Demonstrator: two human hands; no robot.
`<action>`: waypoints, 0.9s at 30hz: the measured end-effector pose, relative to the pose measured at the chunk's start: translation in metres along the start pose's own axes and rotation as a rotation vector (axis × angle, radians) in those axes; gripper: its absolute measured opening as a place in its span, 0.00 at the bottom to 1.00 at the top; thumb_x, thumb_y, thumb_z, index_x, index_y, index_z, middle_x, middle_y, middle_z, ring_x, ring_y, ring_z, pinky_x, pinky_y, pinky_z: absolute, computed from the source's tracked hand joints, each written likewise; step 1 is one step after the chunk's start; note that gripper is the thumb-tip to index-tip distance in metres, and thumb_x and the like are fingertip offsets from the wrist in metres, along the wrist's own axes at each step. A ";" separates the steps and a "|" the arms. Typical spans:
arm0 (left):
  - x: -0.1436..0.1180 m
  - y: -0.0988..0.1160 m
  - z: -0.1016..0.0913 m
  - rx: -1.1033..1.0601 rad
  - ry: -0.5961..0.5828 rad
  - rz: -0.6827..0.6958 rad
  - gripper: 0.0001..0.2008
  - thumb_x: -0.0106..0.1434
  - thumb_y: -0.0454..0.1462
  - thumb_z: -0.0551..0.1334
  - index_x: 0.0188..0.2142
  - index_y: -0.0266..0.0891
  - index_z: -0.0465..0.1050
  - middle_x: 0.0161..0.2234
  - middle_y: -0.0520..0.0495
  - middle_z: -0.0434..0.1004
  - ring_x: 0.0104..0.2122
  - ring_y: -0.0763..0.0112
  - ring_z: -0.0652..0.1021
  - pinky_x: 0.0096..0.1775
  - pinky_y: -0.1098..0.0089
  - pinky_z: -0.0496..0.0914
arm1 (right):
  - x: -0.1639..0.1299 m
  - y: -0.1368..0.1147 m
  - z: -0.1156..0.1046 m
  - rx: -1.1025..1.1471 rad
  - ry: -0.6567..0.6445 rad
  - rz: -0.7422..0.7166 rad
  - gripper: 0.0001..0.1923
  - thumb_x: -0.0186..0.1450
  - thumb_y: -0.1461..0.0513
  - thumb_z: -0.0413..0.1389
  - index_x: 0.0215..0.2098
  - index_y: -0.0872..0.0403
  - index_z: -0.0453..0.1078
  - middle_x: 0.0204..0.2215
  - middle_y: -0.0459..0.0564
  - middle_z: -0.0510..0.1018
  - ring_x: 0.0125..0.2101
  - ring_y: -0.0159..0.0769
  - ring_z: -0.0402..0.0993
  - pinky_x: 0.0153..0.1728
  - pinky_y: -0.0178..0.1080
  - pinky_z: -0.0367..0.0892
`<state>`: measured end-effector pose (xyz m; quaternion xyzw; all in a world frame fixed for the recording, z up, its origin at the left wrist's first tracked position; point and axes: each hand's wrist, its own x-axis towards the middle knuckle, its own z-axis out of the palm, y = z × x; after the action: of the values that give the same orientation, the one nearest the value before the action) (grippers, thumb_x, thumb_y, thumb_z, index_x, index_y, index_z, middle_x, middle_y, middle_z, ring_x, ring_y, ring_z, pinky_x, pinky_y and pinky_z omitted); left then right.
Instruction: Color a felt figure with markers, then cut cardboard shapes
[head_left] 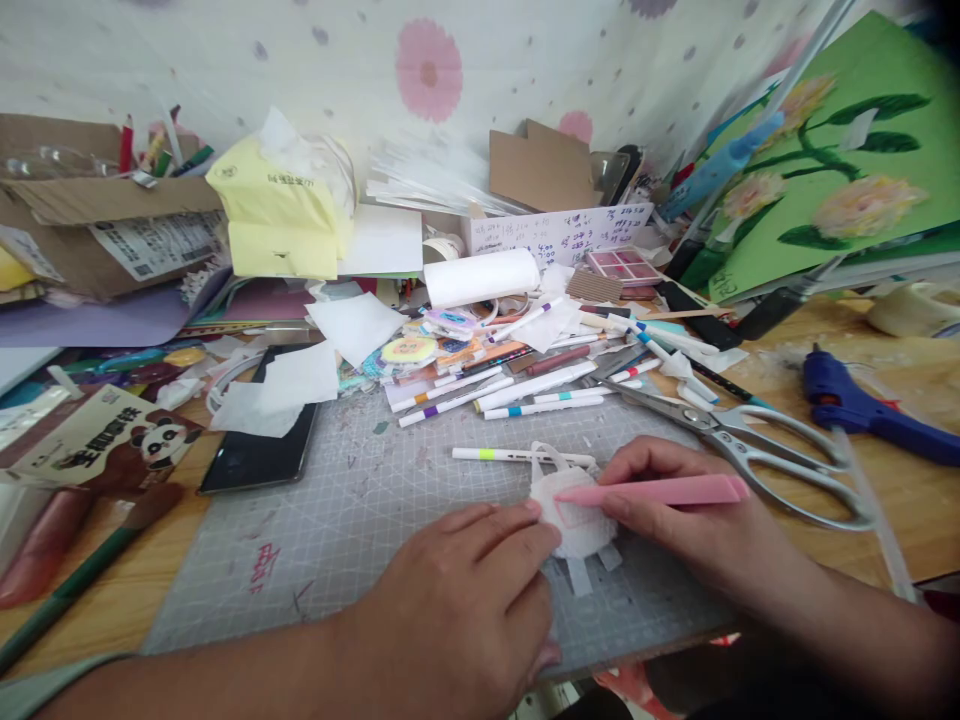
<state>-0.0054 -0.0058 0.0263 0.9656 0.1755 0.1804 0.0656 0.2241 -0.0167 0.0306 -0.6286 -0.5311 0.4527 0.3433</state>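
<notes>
Item 1: white paper piece (574, 545), rounded, with narrow strips at its top and lower edge and faint pink lines on its face; lies on the near right part of the grey cutting mat (337, 560), between the two hands.

Item 2: pink pen (675, 490), chunky-barrelled, its tip on the face of item 1.

Right hand (701, 540): grip closed around the pink pen, thumb and fingers near the tip end.

Left hand (472, 585): fingertips laid on the left edge of the paper piece; whether the grip pinches it cannot be told.

Behind the piece: one white marker with a green band (487, 454), lying crosswise.

Right side: silver-handled scissors (701, 418), blades toward the marker pile; blue glue gun (862, 405) on the wooden counter (120, 595); roll of tape (911, 310) beyond.

Left side: black phone (255, 465), partly under white paper scraps (300, 378); panda-printed box (105, 440); green-handled brush (67, 580), lying aslant.

Rear: marker pile (540, 388), mixed; white paper roll (480, 278); handwritten sheet (555, 235), propped upright; yellow tissue pack (277, 215); cardboard box (90, 225) containing pencils; green floral picture (855, 150), leaning at far right.
</notes>
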 end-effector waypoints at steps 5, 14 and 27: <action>0.001 0.002 -0.002 0.017 -0.030 0.000 0.08 0.63 0.39 0.61 0.38 0.36 0.75 0.48 0.43 0.77 0.51 0.59 0.75 0.50 0.61 0.73 | -0.001 0.005 0.000 -0.083 0.015 -0.036 0.10 0.56 0.54 0.62 0.27 0.52 0.73 0.24 0.45 0.75 0.25 0.33 0.69 0.23 0.33 0.63; 0.000 0.001 -0.001 -0.008 -0.016 0.014 0.09 0.65 0.40 0.59 0.37 0.36 0.74 0.48 0.44 0.77 0.50 0.58 0.75 0.49 0.60 0.73 | -0.003 0.000 -0.003 -0.006 -0.068 -0.049 0.08 0.55 0.56 0.63 0.25 0.52 0.73 0.23 0.44 0.75 0.24 0.31 0.68 0.24 0.31 0.62; -0.001 0.000 0.000 -0.002 -0.018 -0.010 0.09 0.66 0.39 0.58 0.38 0.37 0.74 0.50 0.43 0.76 0.51 0.59 0.75 0.51 0.61 0.72 | -0.002 0.001 -0.007 0.017 -0.029 -0.016 0.06 0.50 0.60 0.61 0.19 0.53 0.70 0.17 0.43 0.69 0.20 0.32 0.61 0.20 0.34 0.54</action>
<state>-0.0058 -0.0062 0.0259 0.9662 0.1797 0.1717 0.0690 0.2309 -0.0183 0.0326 -0.6149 -0.5372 0.4633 0.3445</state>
